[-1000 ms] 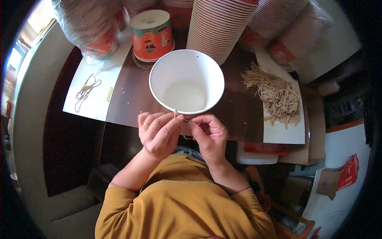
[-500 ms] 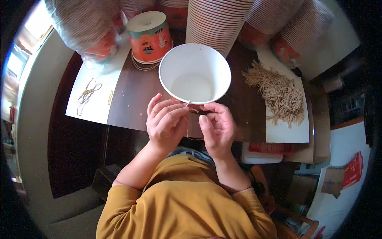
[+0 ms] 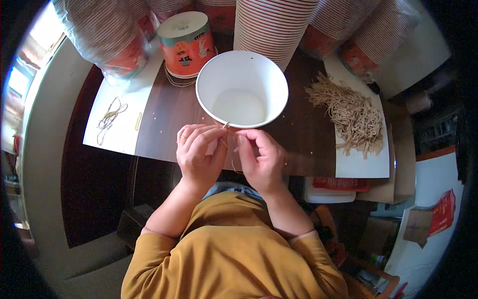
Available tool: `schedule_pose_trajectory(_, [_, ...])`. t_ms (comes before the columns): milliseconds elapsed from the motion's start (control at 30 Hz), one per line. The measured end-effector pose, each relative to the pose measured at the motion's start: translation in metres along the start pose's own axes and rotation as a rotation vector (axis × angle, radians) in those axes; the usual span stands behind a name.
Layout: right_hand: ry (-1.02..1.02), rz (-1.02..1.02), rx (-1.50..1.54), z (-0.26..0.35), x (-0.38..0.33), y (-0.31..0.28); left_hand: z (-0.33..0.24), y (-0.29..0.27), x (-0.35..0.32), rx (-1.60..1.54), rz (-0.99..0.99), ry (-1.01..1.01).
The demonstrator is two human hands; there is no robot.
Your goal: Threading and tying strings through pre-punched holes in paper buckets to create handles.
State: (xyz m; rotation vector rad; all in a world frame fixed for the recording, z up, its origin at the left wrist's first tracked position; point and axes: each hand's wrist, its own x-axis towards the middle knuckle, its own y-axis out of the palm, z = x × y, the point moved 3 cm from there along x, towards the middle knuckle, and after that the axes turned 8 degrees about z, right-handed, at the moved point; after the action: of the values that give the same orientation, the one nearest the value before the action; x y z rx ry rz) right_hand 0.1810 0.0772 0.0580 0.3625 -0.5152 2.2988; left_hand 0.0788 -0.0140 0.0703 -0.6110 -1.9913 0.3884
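Note:
A paper bucket [image 3: 242, 74], white inside, stands on the brown table with its open mouth tilted toward me. A small dark hole shows by its far rim. At the near rim, a thin tan cord [image 3: 233, 160] comes through beside the edge and hangs down between my hands. My left hand [image 3: 198, 152] pinches this cord just under the rim, fingertips together. Close against it, my right hand [image 3: 263, 157] also pinches the cord between thumb and index finger. The bucket's outer near side is mostly hidden by my fingers.
An upside-down orange bucket [image 3: 186, 50] with a cord handle stands at back left. Tall bucket stacks [image 3: 273, 30] line the far side, some in plastic. At right lies a heap of tan cords [image 3: 351, 119]; at left, a few loose cords [image 3: 110, 119] on a white sheet.
My right hand has moved left and closed its fingers on the cord by my left hand. My left hand has shifted slightly left, and the bucket has moved slightly left and away from me.

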Motion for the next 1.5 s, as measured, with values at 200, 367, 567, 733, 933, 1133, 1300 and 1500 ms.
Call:
schedule_pose_trajectory(200, [0.133, 0.069, 0.075, 0.000, 0.003, -0.003, 0.001, -0.003, 0.002, -0.003, 0.011, 0.040])
schedule_pose_trajectory(367, [-0.070, 0.018, -0.113, -0.001, 0.003, -0.001, 0.004, -0.003, 0.001, -0.010, 0.027, 0.052])
schedule_pose_trajectory(567, [-0.162, -0.025, -0.251, -0.013, 0.005, 0.015, 0.013, 0.003, -0.007, -0.392, 0.070, -0.355])
schedule_pose_trajectory(733, [-0.196, 0.061, -0.325, -0.002, 0.012, 0.024, 0.026, 0.000, -0.006, -0.587, 0.065, -0.523])
schedule_pose_trajectory(933, [0.101, 0.225, 0.168, -0.001, 0.016, 0.030, 0.030, -0.003, -0.006, -0.915, 0.070, -0.692])
schedule_pose_trajectory(1133, [0.540, 0.137, 1.087, -0.019, 0.007, 0.048, 0.031, -0.001, -0.008, -1.023, 0.068, -0.716])
schedule_pose_trajectory(1300, [0.626, 0.094, 1.244, -0.016, 0.008, 0.050, 0.028, -0.007, -0.009, -0.682, 0.072, -0.626])
schedule_pose_trajectory(1500, [0.324, 0.096, 0.658, -0.022, 0.006, 0.035, 0.034, -0.006, -0.007, -0.857, 0.062, -0.659])
